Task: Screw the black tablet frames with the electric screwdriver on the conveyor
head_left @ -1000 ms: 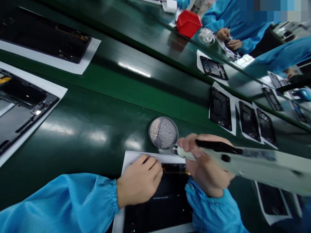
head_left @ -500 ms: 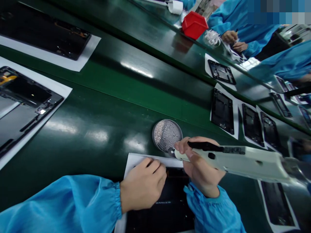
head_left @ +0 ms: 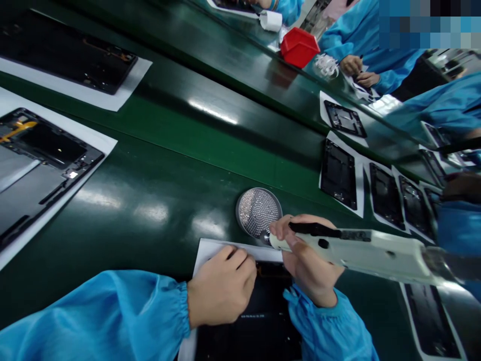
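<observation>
My right hand point(head_left: 310, 260) is wrapped round a pale electric screwdriver point(head_left: 370, 253), with its thumb and fingers near the front end. The screwdriver's metal nose reaches the near rim of a round dish point(head_left: 259, 213) of small screws; its bit tip is hard to make out. My left hand point(head_left: 224, 286) rests with curled fingers over the upper left part of a black tablet panel point(head_left: 250, 333). What those fingers hold, if anything, is hidden. The tablet lies on a white sheet point(head_left: 210, 248) under both hands.
Opened tablets lie on white sheets at left point(head_left: 48, 155) and along the right point(head_left: 338, 173). A green conveyor belt point(head_left: 210, 150) crosses behind the dish. Beyond it stand a red bin point(head_left: 299, 47) and a white roll point(head_left: 270, 21). A co-worker's hands point(head_left: 358, 70) work at the far side.
The view has shifted slightly, while both my hands and the screwdriver keep nearly the same place by the dish. At the right edge a blue sleeve has come into view beside the tablets.
</observation>
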### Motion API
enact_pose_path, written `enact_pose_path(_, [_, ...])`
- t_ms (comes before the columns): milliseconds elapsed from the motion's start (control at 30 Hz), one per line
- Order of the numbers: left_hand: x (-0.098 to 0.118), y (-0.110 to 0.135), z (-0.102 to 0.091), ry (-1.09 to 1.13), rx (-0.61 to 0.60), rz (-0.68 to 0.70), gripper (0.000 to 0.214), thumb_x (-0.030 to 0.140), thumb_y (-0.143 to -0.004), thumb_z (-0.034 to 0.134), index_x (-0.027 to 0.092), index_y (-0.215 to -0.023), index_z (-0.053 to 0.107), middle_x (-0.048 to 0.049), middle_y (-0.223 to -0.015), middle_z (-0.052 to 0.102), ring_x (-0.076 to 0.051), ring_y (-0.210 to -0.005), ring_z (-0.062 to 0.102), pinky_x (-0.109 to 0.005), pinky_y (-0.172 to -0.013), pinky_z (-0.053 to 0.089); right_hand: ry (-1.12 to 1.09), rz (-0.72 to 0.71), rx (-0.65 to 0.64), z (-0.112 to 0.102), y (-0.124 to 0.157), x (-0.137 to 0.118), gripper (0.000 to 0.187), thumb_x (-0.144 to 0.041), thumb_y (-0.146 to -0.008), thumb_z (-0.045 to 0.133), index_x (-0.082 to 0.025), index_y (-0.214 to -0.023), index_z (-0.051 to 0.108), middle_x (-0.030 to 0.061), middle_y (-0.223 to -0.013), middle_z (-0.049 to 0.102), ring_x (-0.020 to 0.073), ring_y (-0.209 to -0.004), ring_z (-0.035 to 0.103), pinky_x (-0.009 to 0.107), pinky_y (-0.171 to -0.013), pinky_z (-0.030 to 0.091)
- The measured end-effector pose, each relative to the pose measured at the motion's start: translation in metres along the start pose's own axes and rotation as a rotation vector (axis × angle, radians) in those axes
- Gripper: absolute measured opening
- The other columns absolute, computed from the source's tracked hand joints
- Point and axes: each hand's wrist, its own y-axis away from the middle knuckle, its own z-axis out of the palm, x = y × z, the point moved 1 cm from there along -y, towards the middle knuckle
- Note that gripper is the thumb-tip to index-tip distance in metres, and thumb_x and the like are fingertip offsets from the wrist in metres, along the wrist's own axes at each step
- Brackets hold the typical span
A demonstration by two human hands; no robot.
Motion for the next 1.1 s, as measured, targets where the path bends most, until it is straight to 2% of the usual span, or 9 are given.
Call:
enact_pose_path(133, [-0.001, 0.001, 0.001, 0.008, 0.037, 0.003, 0.023, 0.021, -0.094, 0.052, 0.006, -0.100, 0.068, -0.0144, -0.099, 0.064, -0.026, -0.088, 0.057, -0.040, -0.073, 0.043, -0.047, -0.071, 0.025, -0.002, 0.005, -0.019, 0.022, -0.017, -0.081, 0.069, -0.027, -0.100, 0.071, -0.0006, -0.069, 0.060, 0.0178, -0.066, 0.056, 0.039, -0.066, 0.052])
enact_pose_path(267, [-0.001, 0.000, 0.000, 0.008, 0.030, -0.006, 0.022, 0.019, -0.094, 0.051, 0.006, -0.097, 0.068, -0.0140, -0.095, 0.063, -0.025, -0.084, 0.055, -0.039, -0.071, 0.041, -0.021, -0.029, -0.010, -0.006, 0.025, -0.030, 0.022, -0.016, -0.084, 0.066, -0.027, -0.103, 0.069, -0.0004, -0.070, 0.058, 0.0167, -0.067, 0.054, 0.037, -0.064, 0.051])
enact_pose_path(433, [-0.001, -0.002, -0.002, 0.020, 0.010, -0.004, 0.020, 0.019, -0.094, 0.053, 0.007, -0.094, 0.068, -0.0122, -0.089, 0.060, -0.025, -0.082, 0.052, -0.038, -0.068, 0.038, 0.013, 0.034, -0.113, -0.006, 0.046, -0.023, 0.026, -0.013, -0.086, 0.064, -0.027, -0.107, 0.067, -0.0001, -0.073, 0.060, 0.0172, -0.069, 0.058, 0.038, -0.064, 0.052])
enact_pose_path(900, [-0.001, -0.001, 0.000, 0.008, 0.037, 0.002, 0.017, 0.019, -0.091, 0.055, 0.008, -0.089, 0.067, -0.0105, -0.086, 0.056, -0.025, -0.081, 0.051, -0.038, -0.066, 0.037, 0.027, 0.031, -0.123, -0.005, 0.048, -0.013, 0.029, -0.009, -0.084, 0.063, -0.026, -0.106, 0.067, 0.0013, -0.075, 0.061, 0.0175, -0.068, 0.058, 0.039, -0.062, 0.051])
enact_pose_path(1100, [-0.002, -0.002, 0.000, 0.014, 0.032, 0.009, 0.017, 0.019, -0.092, 0.054, 0.009, -0.087, 0.066, -0.0104, -0.084, 0.056, -0.024, -0.080, 0.051, -0.038, -0.066, 0.036, 0.041, 0.016, -0.127, 0.002, 0.044, -0.012, 0.020, -0.012, -0.083, 0.064, -0.026, -0.098, 0.067, 0.0004, -0.067, 0.057, 0.0179, -0.063, 0.057, 0.040, -0.059, 0.050])
